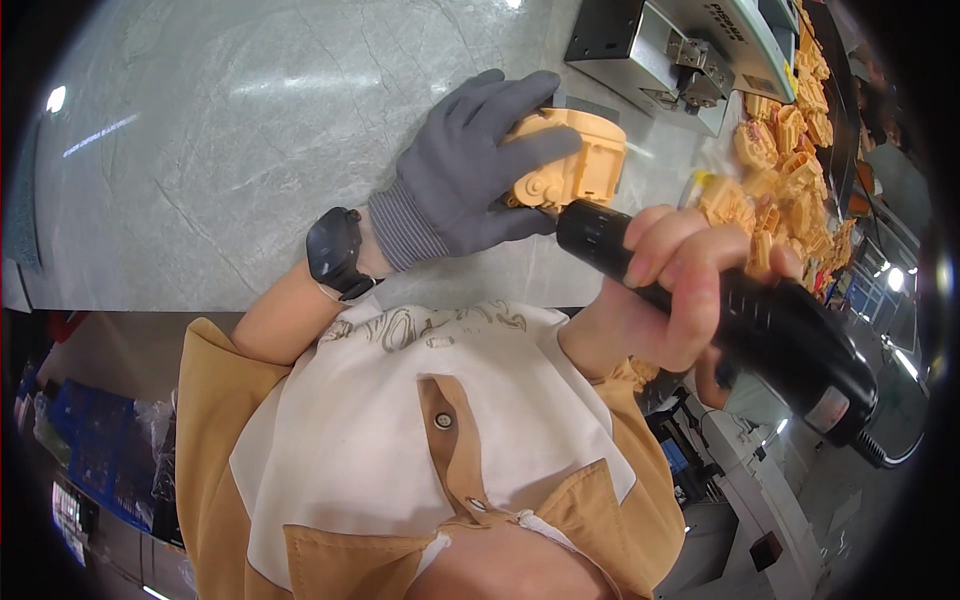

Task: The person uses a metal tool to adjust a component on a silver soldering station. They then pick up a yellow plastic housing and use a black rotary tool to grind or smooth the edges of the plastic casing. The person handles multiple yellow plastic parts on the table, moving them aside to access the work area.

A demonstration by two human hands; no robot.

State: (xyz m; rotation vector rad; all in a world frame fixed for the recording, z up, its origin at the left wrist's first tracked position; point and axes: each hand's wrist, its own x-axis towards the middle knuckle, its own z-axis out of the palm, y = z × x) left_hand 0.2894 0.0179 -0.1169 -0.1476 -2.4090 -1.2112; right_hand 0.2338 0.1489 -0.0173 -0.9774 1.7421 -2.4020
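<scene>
My left hand [475,165], in a grey knit glove, grips an orange-yellow plastic housing [600,150] above the grey tabletop. Its fingers lie over the top and its thumb runs below the near side. My bare right hand [685,280] is wrapped round a black electric screwdriver [800,335] with a cord at its back end. The driver's nose points left at the lower edge of the housing, close to my left thumb. Whether the bit touches a screw there is too small to make out.
A heap of similar orange-yellow plastic parts [790,190] lies along the right side. A metal box-shaped device [650,70] with a small mechanism on its front stands at the far right of the grey stone-patterned table [220,180]. Blue crates [100,450] sit low at the left.
</scene>
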